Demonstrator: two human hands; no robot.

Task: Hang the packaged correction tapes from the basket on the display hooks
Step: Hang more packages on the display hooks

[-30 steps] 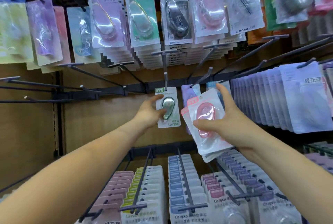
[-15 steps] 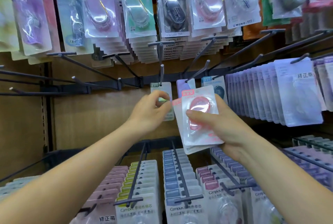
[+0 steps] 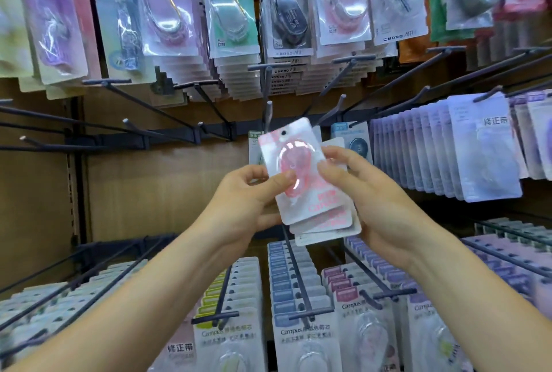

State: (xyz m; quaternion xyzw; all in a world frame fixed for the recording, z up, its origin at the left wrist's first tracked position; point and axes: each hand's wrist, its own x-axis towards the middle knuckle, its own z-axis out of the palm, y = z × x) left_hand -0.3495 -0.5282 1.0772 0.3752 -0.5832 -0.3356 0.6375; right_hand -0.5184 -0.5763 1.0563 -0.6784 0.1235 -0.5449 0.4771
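Pink correction-tape pack [image 3: 294, 168] pinched by left hand [image 3: 248, 201], thumb on front; it tops a fanned stack [image 3: 328, 228] gripped w/ right hand [image 3: 376, 198], fingers curled, near hook [image 3: 268, 111].

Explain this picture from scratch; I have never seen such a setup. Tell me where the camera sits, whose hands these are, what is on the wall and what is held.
There is no machine: a person wears a wide-angle camera on the head, so you look forward and down along both arms. Ahead is a shop display wall of metal hooks, many loaded with packaged correction tapes; several on the left are bare. The right hand holds a small stack of pink packs. The left hand pinches the front pack of that stack, thumb on its face.
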